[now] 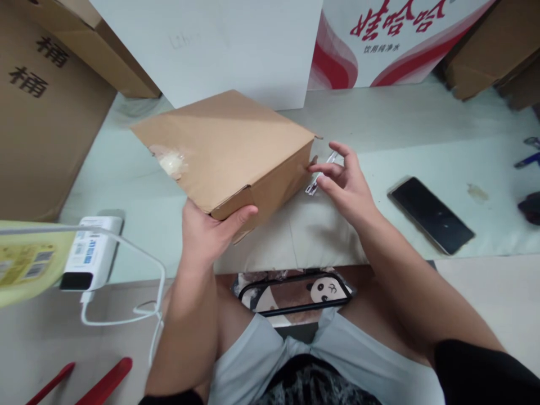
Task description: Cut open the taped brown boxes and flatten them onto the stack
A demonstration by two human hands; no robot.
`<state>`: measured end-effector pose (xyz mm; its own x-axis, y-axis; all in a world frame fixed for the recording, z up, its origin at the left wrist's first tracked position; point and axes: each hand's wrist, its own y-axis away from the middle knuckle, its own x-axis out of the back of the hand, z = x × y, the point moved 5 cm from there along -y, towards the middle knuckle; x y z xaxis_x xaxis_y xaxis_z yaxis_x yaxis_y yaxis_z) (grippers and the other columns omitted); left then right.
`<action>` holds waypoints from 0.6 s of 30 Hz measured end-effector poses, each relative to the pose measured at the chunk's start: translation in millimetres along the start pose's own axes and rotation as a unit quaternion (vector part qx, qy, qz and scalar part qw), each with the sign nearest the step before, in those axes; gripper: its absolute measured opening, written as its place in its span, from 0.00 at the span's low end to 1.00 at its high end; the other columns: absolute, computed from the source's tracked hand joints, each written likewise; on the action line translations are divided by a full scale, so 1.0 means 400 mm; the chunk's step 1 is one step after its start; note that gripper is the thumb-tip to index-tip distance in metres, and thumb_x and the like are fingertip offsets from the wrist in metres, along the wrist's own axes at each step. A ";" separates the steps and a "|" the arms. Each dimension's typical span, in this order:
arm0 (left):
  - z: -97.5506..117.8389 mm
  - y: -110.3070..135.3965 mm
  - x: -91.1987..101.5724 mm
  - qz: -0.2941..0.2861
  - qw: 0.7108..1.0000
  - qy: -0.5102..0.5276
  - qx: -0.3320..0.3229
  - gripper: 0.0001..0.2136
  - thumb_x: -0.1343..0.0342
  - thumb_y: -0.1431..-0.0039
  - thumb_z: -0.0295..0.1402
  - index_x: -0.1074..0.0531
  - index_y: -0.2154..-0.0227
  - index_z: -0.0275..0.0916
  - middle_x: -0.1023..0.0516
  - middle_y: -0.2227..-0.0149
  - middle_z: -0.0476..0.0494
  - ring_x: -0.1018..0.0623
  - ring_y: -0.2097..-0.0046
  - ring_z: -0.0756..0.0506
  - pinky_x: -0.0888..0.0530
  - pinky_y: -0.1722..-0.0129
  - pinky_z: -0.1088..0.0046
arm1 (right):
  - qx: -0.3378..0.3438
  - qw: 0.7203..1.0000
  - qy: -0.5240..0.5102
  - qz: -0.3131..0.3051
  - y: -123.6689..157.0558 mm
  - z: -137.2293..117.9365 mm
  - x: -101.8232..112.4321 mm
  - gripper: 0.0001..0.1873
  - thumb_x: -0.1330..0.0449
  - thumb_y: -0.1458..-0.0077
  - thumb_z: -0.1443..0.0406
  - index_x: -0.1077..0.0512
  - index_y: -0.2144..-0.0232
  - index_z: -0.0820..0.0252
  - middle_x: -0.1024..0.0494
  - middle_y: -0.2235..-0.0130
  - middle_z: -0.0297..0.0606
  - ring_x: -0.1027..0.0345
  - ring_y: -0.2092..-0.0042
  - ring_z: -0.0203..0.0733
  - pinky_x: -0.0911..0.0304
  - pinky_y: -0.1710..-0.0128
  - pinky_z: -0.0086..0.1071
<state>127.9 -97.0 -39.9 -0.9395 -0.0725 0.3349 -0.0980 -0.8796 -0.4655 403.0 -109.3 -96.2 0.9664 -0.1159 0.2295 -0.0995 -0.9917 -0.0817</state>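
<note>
A brown cardboard box [236, 146] is tilted above the pale green table surface, its large flap pointing left with a patch of torn clear tape [172, 163] on it. My left hand [206, 230] grips the box's near-left corner, thumb on the front side and the other fingers hidden beneath. At the box's right end is my right hand [346, 183], fingers curved and apart, the index fingertip at a small tab on the edge. Partly behind those fingers shows a narrow clear-and-purple strip [312, 188]; whether the hand touches it I cannot tell.
A black phone [431, 215] lies to the right. On the left, a white power bank [91, 253] with a cable stands beside a yellow package [29, 261]. Large cartons [50, 112] and a white-and-red box [379, 50] line the back. Blue-handled scissors [527, 160] sit at the right edge.
</note>
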 end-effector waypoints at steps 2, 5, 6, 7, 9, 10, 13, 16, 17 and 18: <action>-0.010 0.003 0.006 -0.006 1.000 0.006 -0.002 0.23 0.26 0.54 0.49 0.20 0.57 0.42 0.15 0.56 0.40 0.16 0.52 0.36 0.17 0.51 0.57 | 0.045 0.998 0.035 0.029 0.003 -0.012 0.006 0.45 0.39 0.45 0.38 0.47 0.34 0.48 0.24 0.43 0.46 0.30 0.38 0.51 0.34 0.36 0.52; -0.008 0.012 -0.003 -0.037 0.999 0.006 0.017 0.25 0.25 0.56 0.51 0.20 0.59 0.40 0.15 0.57 0.40 0.16 0.54 0.36 0.16 0.54 0.59 | 0.071 0.997 0.033 0.014 0.003 -0.015 0.001 0.46 0.40 0.43 0.38 0.51 0.31 0.45 0.25 0.41 0.44 0.30 0.39 0.52 0.32 0.38 0.54; -0.004 0.014 -0.010 -0.053 0.998 0.007 0.029 0.25 0.25 0.56 0.50 0.20 0.59 0.40 0.15 0.57 0.40 0.16 0.54 0.37 0.16 0.54 0.60 | 0.071 0.997 0.017 0.001 0.002 -0.014 0.000 0.48 0.40 0.43 0.38 0.53 0.30 0.43 0.25 0.41 0.43 0.29 0.40 0.52 0.30 0.41 0.54; 0.001 0.015 -0.019 -0.071 0.997 0.011 0.041 0.25 0.25 0.56 0.49 0.20 0.58 0.39 0.15 0.57 0.40 0.16 0.54 0.37 0.17 0.54 0.61 | 0.071 0.997 -0.001 -0.007 0.000 -0.012 0.000 0.49 0.40 0.43 0.38 0.55 0.29 0.41 0.24 0.41 0.41 0.28 0.41 0.52 0.29 0.43 0.53; 0.014 0.015 -0.036 -0.106 0.992 0.027 0.056 0.23 0.26 0.54 0.45 0.21 0.58 0.39 0.15 0.56 0.40 0.16 0.53 0.38 0.17 0.54 0.63 | 0.078 0.996 -0.029 -0.009 -0.006 -0.011 0.008 0.51 0.39 0.45 0.37 0.58 0.28 0.36 0.24 0.42 0.38 0.27 0.43 0.52 0.28 0.46 0.52; 0.019 0.014 -0.043 -0.124 0.990 0.037 0.061 0.22 0.26 0.54 0.43 0.21 0.57 0.39 0.15 0.56 0.40 0.16 0.53 0.38 0.17 0.54 0.64 | 0.083 0.996 -0.039 -0.007 -0.009 -0.011 0.014 0.52 0.38 0.45 0.37 0.58 0.28 0.34 0.23 0.43 0.37 0.26 0.43 0.52 0.28 0.47 0.52; 0.019 0.015 -0.051 -0.161 0.983 0.056 0.068 0.21 0.27 0.54 0.41 0.21 0.57 0.38 0.15 0.56 0.39 0.17 0.53 0.38 0.18 0.53 0.63 | 0.091 0.995 -0.047 -0.011 -0.015 -0.011 0.032 0.51 0.38 0.47 0.35 0.53 0.29 0.32 0.24 0.43 0.35 0.27 0.44 0.52 0.28 0.47 0.52; -0.001 0.019 -0.031 -0.152 0.980 0.107 0.073 0.18 0.28 0.53 0.38 0.20 0.59 0.38 0.15 0.60 0.39 0.17 0.56 0.39 0.18 0.57 0.65 | 0.105 0.993 -0.044 -0.008 -0.012 -0.016 0.043 0.44 0.38 0.47 0.36 0.43 0.33 0.34 0.28 0.39 0.33 0.29 0.43 0.51 0.29 0.45 0.52; -0.006 0.020 -0.020 -0.143 0.977 0.143 0.067 0.16 0.29 0.52 0.38 0.19 0.60 0.37 0.15 0.61 0.39 0.17 0.59 0.40 0.18 0.60 0.66 | 0.112 0.993 -0.046 -0.003 -0.010 -0.020 0.045 0.41 0.38 0.46 0.36 0.40 0.34 0.35 0.29 0.38 0.33 0.30 0.43 0.50 0.29 0.45 0.51; -0.009 0.019 -0.009 -0.131 0.974 0.178 0.056 0.15 0.30 0.51 0.37 0.18 0.60 0.37 0.15 0.62 0.40 0.17 0.61 0.41 0.19 0.63 0.68 | 0.116 0.992 -0.050 0.002 -0.007 -0.022 0.047 0.39 0.38 0.46 0.37 0.37 0.36 0.36 0.29 0.39 0.33 0.30 0.44 0.49 0.29 0.45 0.49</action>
<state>129.2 -101.7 -47.6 -0.9430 0.3119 0.1160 -0.3327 -0.8932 -0.3024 419.2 -109.2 -82.9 0.9858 -0.1030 0.1327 -0.0580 -0.9501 -0.3067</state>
